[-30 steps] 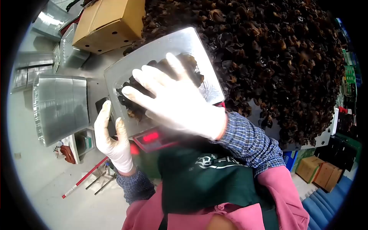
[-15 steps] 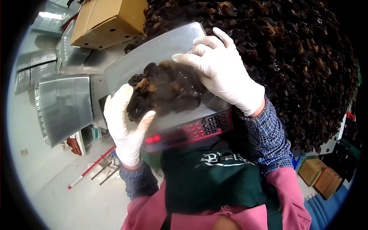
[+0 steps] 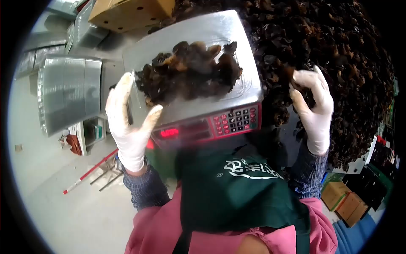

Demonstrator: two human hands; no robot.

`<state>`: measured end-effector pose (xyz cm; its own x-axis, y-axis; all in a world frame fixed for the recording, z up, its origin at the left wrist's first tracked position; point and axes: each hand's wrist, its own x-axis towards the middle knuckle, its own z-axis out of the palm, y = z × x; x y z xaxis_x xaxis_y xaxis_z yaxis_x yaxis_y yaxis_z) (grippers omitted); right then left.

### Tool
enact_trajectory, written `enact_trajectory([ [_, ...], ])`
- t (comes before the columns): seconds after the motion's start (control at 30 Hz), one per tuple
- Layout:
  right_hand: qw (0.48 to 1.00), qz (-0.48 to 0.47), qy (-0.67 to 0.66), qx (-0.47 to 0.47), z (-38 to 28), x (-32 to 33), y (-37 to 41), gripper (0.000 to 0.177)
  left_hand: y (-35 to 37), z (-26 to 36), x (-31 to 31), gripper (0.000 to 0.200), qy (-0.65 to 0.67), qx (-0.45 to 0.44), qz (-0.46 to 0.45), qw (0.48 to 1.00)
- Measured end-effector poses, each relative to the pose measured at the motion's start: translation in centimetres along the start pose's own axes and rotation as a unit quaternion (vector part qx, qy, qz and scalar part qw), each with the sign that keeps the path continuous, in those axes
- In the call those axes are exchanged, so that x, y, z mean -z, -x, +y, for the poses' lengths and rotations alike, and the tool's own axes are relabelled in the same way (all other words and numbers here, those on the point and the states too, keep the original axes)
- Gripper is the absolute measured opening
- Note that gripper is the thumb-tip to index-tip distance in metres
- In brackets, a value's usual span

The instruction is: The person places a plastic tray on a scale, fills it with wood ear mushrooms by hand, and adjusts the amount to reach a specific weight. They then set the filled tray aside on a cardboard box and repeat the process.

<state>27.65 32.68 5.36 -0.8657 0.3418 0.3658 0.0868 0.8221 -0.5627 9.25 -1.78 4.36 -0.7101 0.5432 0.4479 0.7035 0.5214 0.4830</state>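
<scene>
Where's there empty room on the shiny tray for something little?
The shiny tray has bare metal along its far edge, beyond the dark clump, plus a strip between the clump and the keypad. It's crowded at the near left corner, by the left hand, and off the right side, where the dark heap lies.

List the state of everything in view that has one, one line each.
Scale: on, display lit red
Fungus portion: loosely heaped on the scale
Fungus pile: loose, beside the scale
Left hand: gloved, open
Right hand: gloved, curled; hold unclear
Clear trays: stacked
Apron: worn
</scene>
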Motion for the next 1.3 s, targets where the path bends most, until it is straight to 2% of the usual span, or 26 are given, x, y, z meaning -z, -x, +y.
enact_trajectory([
  [0.17, 0.978, -0.136, 0.140, -0.079, -0.1, 5.1, 8.9, 0.029, 0.9, -0.9, 1.6, 0.066, 0.000, 0.021, 0.040, 0.999],
  [0.2, 0.966, -0.159, 0.175, -0.101, -0.1, 6.4, 11.0, 0.029, 1.2, -1.3, 1.7, 0.062, 0.010, 0.022, 0.060, 0.998],
  [0.23, 0.953, -0.179, 0.213, -0.123, 0.1, 7.8, 13.3, 0.029, 1.4, -1.1, 1.9, 0.059, 0.047, 0.060, 0.069, 0.995],
  [0.33, 0.893, -0.221, 0.333, -0.209, 1.7, 12.6, 20.6, 0.031, 2.0, -1.9, 2.1, 0.055, 0.032, 0.044, 0.076, 0.996],
  [0.4, 0.833, -0.246, 0.445, -0.217, 2.2, 13.9, 23.5, 0.039, 2.0, -1.9, 1.9, 0.053, 0.035, 0.042, 0.079, 0.995],
  [0.5, 0.807, -0.234, 0.453, -0.297, 3.0, 13.7, 24.4, 0.055, 1.5, -1.5, 1.5, 0.047, 0.017, 0.015, 0.069, 0.997],
  [0.53, 0.863, -0.204, 0.396, -0.238, 1.7, 12.7, 21.4, 0.063, 1.3, -1.2, 1.5, 0.042, -0.014, 0.020, 0.055, 0.998],
  [0.57, 0.889, -0.159, 0.378, -0.202, 0.3, 10.8, 18.6, 0.061, 1.1, -1.5, 1.4, 0.040, -0.018, -0.012, 0.046, 0.999],
  [0.6, 0.924, -0.124, 0.306, -0.194, -0.6, 8.9, 15.9, 0.059, 1.0, -1.3, 1.2, 0.039, -0.017, -0.011, 0.035, 0.999],
  [0.63, 0.956, -0.082, 0.241, -0.146, -1.3, 6.7, 13.5, 0.054, 0.8, -1.0, 0.9, 0.038, -0.016, -0.008, 0.022, 1.000],
  [0.7, 0.970, -0.052, 0.239, 0.001, -3.7, 3.0, 7.9, 0.047, 0.5, -0.8, 0.0, 0.037, 0.065, -0.015, 0.027, 0.997],
  [0.73, 0.980, -0.033, 0.194, 0.028, -5.1, 1.4, 5.6, 0.044, 0.2, -0.3, 0.0, 0.036, 0.030, -0.021, 0.020, 0.999],
  [0.77, 0.986, -0.031, 0.163, 0.032, -5.8, 0.2, 3.6, 0.040, -0.1, 0.1, -0.1, 0.034, 0.059, -0.013, 0.010, 0.998],
  [0.8, 0.993, 0.003, 0.105, 0.060, -6.0, -1.6, 1.7, 0.040, -0.3, 0.3, -0.2, 0.035, 0.051, -0.026, 0.012, 0.998],
  [0.83, 0.992, 0.025, 0.102, 0.070, -6.4, -2.8, 0.1, 0.044, -0.5, 0.5, -0.3, 0.035, 0.043, -0.038, 0.014, 0.998],
  [0.9, 0.997, 0.020, 0.068, 0.023, -7.2, -5.3, -2.1, 0.046, -0.5, 0.7, -0.5, 0.036, 0.048, -0.034, 0.016, 0.998],
  [0.97, 0.997, 0.021, 0.058, 0.054, -5.8, -8.1, -3.1, 0.037, 0.0, 0.5, -0.4, 0.037, 0.048, -0.026, 0.021, 0.998],
  [1.07, 0.994, 0.039, -0.100, -0.010, -5.4, -8.7, -3.3, 0.024, 1.0, -0.3, -0.2, 0.037, 0.065, 0.005, 0.023, 0.998],
  [1.1, 0.991, 0.056, -0.108, -0.052, -6.3, -7.5, -3.2, 0.018, 1.2, -0.9, 0.0, 0.037, 0.072, -0.006, 0.028, 0.997],
  [1.17, 0.932, 0.066, -0.320, -0.156, -6.1, -6.0, -2.0, 0.021, 1.8, -1.2, 0.3, 0.036, 0.031, 0.023, 0.031, 0.999],
  [1.2, 0.963, 0.062, -0.233, -0.124, -5.8, -4.6, -1.3, 0.021, 1.8, -1.7, 0.3, 0.035, 0.054, 0.007, 0.040, 0.998],
  [1.23, 0.956, 0.056, -0.242, -0.154, -6.3, -3.5, -0.3, 0.021, 1.9, -1.8, 0.3, 0.035, 0.061, 0.011, 0.043, 0.997],
  [1.3, 0.970, -0.047, -0.189, -0.143, -4.6, -1.9, 2.6, 0.023, 1.9, -1.5, 0.3, 0.034, 0.074, 0.018, 0.050, 0.996],
])
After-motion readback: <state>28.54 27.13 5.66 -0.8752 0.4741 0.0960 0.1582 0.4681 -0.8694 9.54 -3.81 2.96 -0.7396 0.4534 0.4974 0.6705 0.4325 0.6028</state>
